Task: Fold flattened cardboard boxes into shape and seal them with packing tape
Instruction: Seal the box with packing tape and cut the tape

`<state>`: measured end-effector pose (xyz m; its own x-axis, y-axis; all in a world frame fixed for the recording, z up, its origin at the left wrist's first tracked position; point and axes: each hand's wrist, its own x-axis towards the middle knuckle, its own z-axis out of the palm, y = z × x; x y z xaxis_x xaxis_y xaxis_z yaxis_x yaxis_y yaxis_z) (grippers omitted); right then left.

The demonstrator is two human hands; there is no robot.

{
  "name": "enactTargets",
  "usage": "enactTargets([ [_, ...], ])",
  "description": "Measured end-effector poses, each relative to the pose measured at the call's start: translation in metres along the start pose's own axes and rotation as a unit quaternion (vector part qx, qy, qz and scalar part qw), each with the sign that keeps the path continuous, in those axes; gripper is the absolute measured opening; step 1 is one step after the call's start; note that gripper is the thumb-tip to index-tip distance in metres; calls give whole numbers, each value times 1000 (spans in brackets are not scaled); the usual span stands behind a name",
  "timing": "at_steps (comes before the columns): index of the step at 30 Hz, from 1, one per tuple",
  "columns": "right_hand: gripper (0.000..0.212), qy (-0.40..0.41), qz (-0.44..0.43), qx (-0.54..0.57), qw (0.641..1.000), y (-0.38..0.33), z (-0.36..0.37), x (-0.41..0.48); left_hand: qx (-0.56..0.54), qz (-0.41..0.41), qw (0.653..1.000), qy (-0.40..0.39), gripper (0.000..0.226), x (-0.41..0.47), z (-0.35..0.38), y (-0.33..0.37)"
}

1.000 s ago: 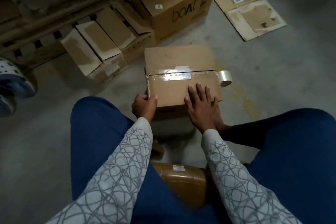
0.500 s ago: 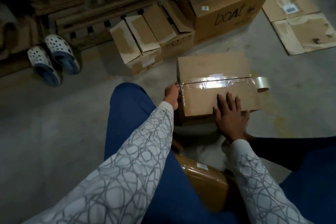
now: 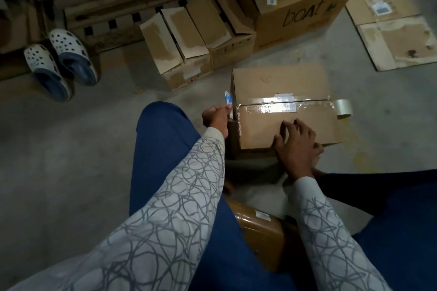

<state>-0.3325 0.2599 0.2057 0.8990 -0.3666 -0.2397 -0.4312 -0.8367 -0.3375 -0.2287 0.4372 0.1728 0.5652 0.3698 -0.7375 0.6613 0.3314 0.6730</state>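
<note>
Between the knees, on the concrete floor (image 3: 71,149): cardboard box (image 3: 279,82) found erected, top flaps closed; clear packing tape (image 3: 272,107) laid along the centre seam from left edge to right edge; tape roll (image 3: 343,108) lying just beside the right end of the box, apparently joined to the strip and uncut.

Left hand (image 3: 215,117) at the left end of the box, grip pinching a small blue-and-white item (image 3: 227,98), taken for a cutter but too small to confirm; right hand (image 3: 296,144) resting on the near flap, grip spread, fingertips bent onto the cardboard, holding nothing.

Step judged in hand: sealing of the top seam, near complete.

Next move judged to call for: severing the strip at the right end beside the roll, hence bringing the cutter across or turning the box; steadying with the right hand meanwhile; pressing the loose tail down over the right side.

Far left: pair of clogs (image 3: 60,61); far: row of open boxes (image 3: 189,38) and a large printed carton (image 3: 302,4); far right: flattened cardboard sheets (image 3: 392,33), presumably awaiting folding.
</note>
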Motion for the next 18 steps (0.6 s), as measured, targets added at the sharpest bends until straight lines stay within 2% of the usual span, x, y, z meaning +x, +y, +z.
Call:
enactTargets([
  [2, 34, 20, -60, 44, 997, -24, -2, 17, -18, 5, 1000, 16, 10, -2, -1, -3],
  [5, 33, -19, -181, 109, 977, -75, 0, 52, -39, -21, 999, 28, 13, 0, -1, -3],
  [7, 36, -52, -252, 92, 962, -111, 0, 74, -37, -28, 998, 41, 9, 2, -1, -3],
  [9, 45, -86, -308, 19, 947, -140, 2, 93, -52, -21, 998, 40, 6, 2, -1, -3],
  [11, 56, -139, -333, -70, 930, -157, 7, 109, -69, -18, 997, 22, 18, 7, 0, -6],
  [13, 54, -186, -342, -153, 908, -163, 13, 124, -48, -22, 998, 27, 19, 11, -1, -8],
  [15, 37, -209, -348, -192, 893, -164, 16, 134, -32, -21, 999, 37, 12, 14, -1, -11],
  [18, 16, -193, -339, -181, 903, -171, 15, 137, -7, 18, 998, 67, 15, 15, -1, -19],
])
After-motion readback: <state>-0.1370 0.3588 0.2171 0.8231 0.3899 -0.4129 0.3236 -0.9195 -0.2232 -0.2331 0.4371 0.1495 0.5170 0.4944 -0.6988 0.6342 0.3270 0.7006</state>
